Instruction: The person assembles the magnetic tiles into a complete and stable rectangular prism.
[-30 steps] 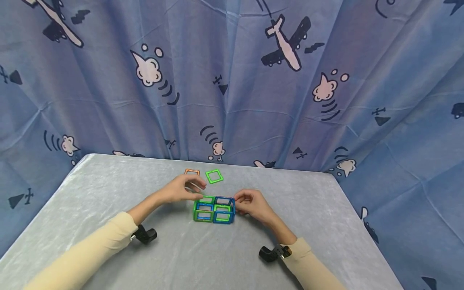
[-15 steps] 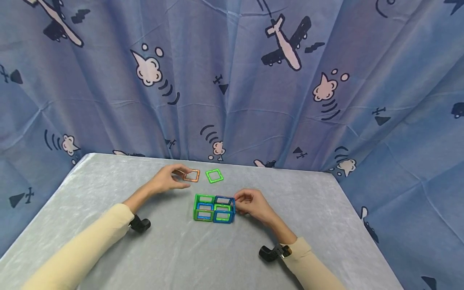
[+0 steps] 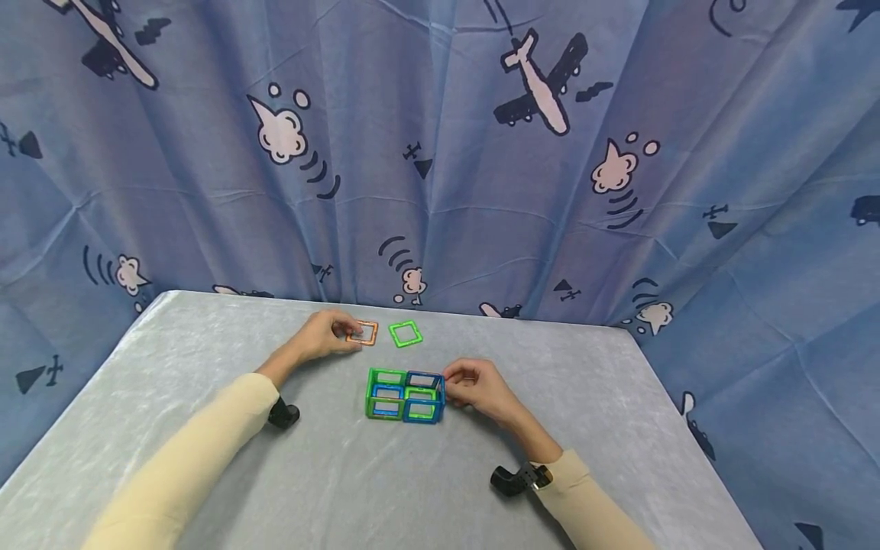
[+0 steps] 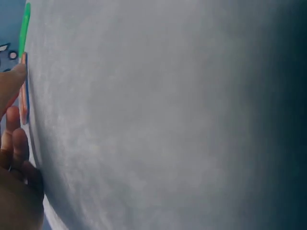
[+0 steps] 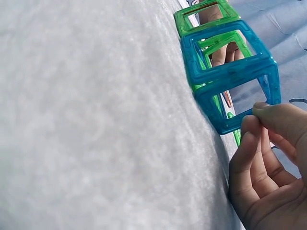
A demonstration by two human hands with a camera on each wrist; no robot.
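Note:
At the back of the table my left hand (image 3: 326, 334) pinches the left edge of an orange magnetic tile (image 3: 375, 334), a square open frame. In the left wrist view the thumb overlaps this orange tile (image 4: 25, 103), which is seen edge-on. A box-shaped build of green and blue magnetic tiles (image 3: 404, 399), two squares wide, stands nearer the front. My right hand (image 3: 477, 386) is at its right end. The right wrist view shows thumb and fingertips pinching the edge of a blue tile (image 5: 230, 74) there.
A loose green magnetic tile (image 3: 410, 343) lies just right of the orange one. The table (image 3: 330, 473) wears a pale grey cloth, and a blue curtain (image 3: 454, 191) with printed planes hangs behind its back edge.
My left hand has left the build, moved back and left to the orange tile, and its fingers have closed on that tile's edge. The right hand has stayed at the build.

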